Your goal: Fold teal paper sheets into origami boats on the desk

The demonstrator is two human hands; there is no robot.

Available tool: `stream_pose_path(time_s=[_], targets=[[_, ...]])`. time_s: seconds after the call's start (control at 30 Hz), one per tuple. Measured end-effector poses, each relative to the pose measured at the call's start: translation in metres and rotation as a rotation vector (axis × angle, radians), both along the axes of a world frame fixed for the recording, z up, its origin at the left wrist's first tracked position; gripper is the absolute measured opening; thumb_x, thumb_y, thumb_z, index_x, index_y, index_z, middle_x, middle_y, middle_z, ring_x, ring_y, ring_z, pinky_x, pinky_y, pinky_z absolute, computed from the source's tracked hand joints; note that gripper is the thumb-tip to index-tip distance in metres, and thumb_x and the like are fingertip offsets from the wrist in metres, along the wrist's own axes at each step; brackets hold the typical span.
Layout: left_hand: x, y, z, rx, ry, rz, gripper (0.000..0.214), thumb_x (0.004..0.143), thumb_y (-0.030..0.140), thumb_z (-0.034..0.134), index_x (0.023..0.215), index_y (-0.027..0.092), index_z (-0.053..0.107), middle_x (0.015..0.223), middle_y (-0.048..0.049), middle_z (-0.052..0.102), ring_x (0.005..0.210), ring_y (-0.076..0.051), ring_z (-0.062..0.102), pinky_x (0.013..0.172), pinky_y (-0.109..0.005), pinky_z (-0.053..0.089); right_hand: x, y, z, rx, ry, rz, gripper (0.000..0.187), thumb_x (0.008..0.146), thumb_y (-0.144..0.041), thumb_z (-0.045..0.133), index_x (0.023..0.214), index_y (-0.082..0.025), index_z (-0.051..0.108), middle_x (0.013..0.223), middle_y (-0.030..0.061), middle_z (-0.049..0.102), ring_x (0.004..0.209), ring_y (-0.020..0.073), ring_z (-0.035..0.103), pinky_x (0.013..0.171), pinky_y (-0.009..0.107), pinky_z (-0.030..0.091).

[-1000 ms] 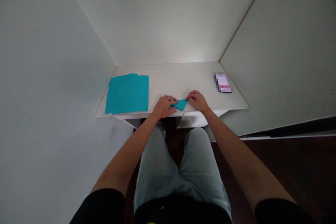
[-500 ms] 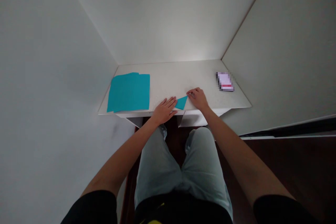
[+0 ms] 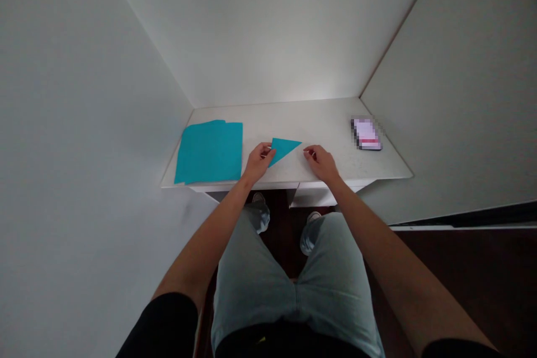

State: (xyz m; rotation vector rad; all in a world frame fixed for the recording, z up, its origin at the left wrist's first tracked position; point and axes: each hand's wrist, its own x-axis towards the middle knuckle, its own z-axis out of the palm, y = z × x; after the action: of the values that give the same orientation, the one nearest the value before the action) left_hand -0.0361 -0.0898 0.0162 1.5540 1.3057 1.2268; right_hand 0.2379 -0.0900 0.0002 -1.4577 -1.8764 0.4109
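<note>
A folded piece of turquoise paper (image 3: pixel 282 149), a narrow triangle now, lies at the middle of the white desk with its sharp tip pointing right. My left hand (image 3: pixel 258 161) pinches its left end, thumb on top; the fingers beneath are partly hidden. Just right of the tip is my right hand (image 3: pixel 322 163), its fingers loosely bent and a small gap between thumb and forefinger. It appears apart from the paper, and nothing shows in it.
Several turquoise sheets (image 3: pixel 212 154) are stacked at the left of the white desk (image 3: pixel 255 123). A phone-like item (image 3: pixel 366 134), blurred out, rests at the right. Walls enclose the desk at the back and both sides.
My left hand has gone from lying flat on the folded paper to pinching its left end. The paper has turned and shifted slightly away from the front edge. My right hand has left its tip.
</note>
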Motion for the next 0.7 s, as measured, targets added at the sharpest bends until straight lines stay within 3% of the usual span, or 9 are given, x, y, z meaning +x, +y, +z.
stream_pose_path(time_s=[0.1, 0.2, 0.27, 0.43, 0.57, 0.7], targets=[[0.013, 0.006, -0.007, -0.056, -0.132, -0.077, 0.046, 0.092, 0.035, 0.081, 0.132, 0.019, 0.066, 0.082, 0.0019, 0.073, 0.074, -0.013, 0.066, 0.071, -0.024, 0.051, -0.002, -0.003, 0.004, -0.003, -0.025, 0.033, 0.030, 0.099, -0.044, 0.065, 0.121, -0.025, 0.074, 0.098, 0.0053, 0.075, 0.076, 0.0212, 0.065, 0.078, 0.037, 0.053], [0.029, 0.000, -0.014, -0.052, -0.167, -0.263, 0.072, 0.091, 0.032, 0.082, 0.156, 0.020, 0.053, 0.082, 0.0035, 0.073, 0.070, -0.011, 0.064, 0.069, -0.023, 0.049, -0.002, -0.004, 0.005, 0.004, -0.095, 0.065, 0.025, 0.097, -0.045, 0.067, 0.108, -0.024, 0.075, 0.095, 0.0056, 0.074, 0.077, 0.0219, 0.065, 0.078, 0.036, 0.051], [0.039, -0.004, -0.016, -0.049, -0.173, -0.323, 0.073, 0.093, 0.033, 0.079, 0.160, 0.021, 0.051, 0.079, 0.0042, 0.071, 0.069, -0.012, 0.064, 0.070, -0.024, 0.050, 0.000, -0.004, 0.004, -0.006, -0.089, 0.095, 0.021, 0.097, -0.042, 0.065, 0.101, -0.024, 0.075, 0.095, 0.0059, 0.074, 0.077, 0.0219, 0.065, 0.077, 0.035, 0.051], [0.046, -0.001, -0.018, -0.055, -0.216, -0.228, 0.045, 0.103, 0.044, 0.066, 0.141, 0.019, 0.066, 0.081, -0.0006, 0.073, 0.073, -0.015, 0.068, 0.073, -0.028, 0.057, 0.003, -0.005, 0.003, -0.019, 0.061, 0.121, 0.026, 0.100, -0.039, 0.058, 0.113, -0.025, 0.076, 0.101, 0.0056, 0.077, 0.079, 0.0219, 0.067, 0.080, 0.036, 0.054], [0.043, 0.002, -0.020, -0.034, -0.179, -0.204, 0.044, 0.105, 0.053, 0.064, 0.132, 0.020, 0.072, 0.087, -0.0037, 0.076, 0.075, -0.017, 0.070, 0.072, -0.029, 0.060, 0.002, -0.007, 0.006, -0.040, 0.043, 0.123, 0.028, 0.099, -0.047, 0.062, 0.107, -0.025, 0.077, 0.095, 0.0058, 0.077, 0.074, 0.0215, 0.064, 0.077, 0.036, 0.053], [0.045, 0.002, -0.020, -0.022, -0.129, -0.148, 0.044, 0.104, 0.055, 0.065, 0.131, 0.020, 0.074, 0.100, -0.0067, 0.080, 0.077, -0.017, 0.072, 0.074, -0.030, 0.062, 0.001, -0.008, 0.006, -0.049, 0.101, 0.131, 0.029, 0.096, -0.044, 0.063, 0.114, -0.025, 0.077, 0.094, 0.0049, 0.077, 0.074, 0.0214, 0.064, 0.075, 0.035, 0.053]])
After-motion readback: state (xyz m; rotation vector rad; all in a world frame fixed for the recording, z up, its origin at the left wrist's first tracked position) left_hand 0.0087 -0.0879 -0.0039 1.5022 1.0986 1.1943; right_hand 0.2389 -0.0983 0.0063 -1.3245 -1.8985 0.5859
